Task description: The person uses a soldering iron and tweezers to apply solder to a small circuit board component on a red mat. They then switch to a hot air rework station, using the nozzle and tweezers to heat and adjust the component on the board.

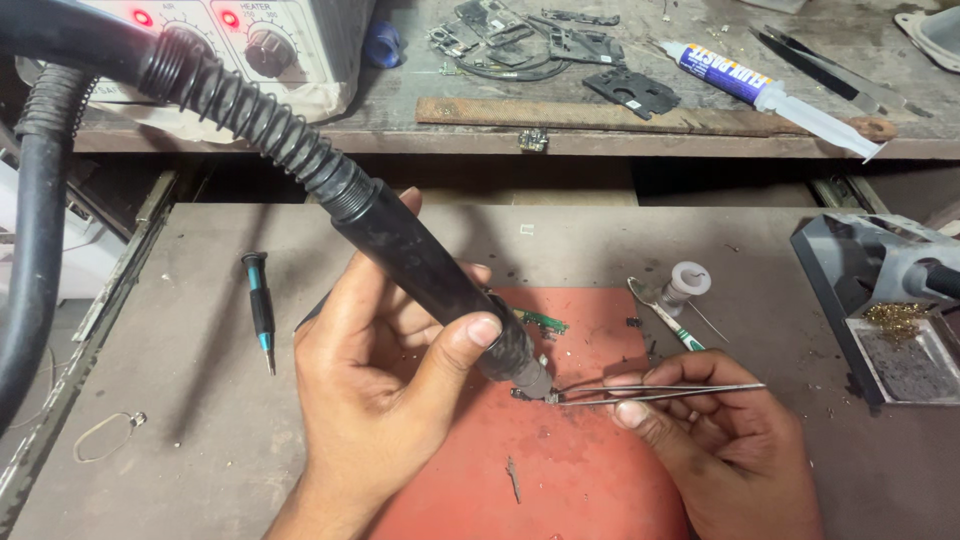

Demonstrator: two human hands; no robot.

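Thick black hose (60,60) sweeps in from ten o'clock, nearest the lens, and runs down into the hot-air handle (430,275), which the left hand (385,385) grips with fingers and thumb closed around it. Its metal nozzle points at a tiny part (550,397) on the red mat (580,470), at the centre of the table (180,400). The right hand (720,440), at four o'clock, pinches steel tweezers (660,390) closed, tips touching that part. Judging from this, the heating is under way: the part is not yet lifted off the mat, and a small green board (542,322) lies just beyond the nozzle at twelve o'clock. At three o'clock a grey stand (850,260) holds a tray with brass wool (895,317) and a dark sponge pad (905,370). A small screwdriver (262,310) lies at nine o'clock, a solder spool (688,283) at one o'clock. On the upper shelf (600,140) rest a syringe of paste (770,95), dark frame pieces (530,45) and the heater unit (250,45).
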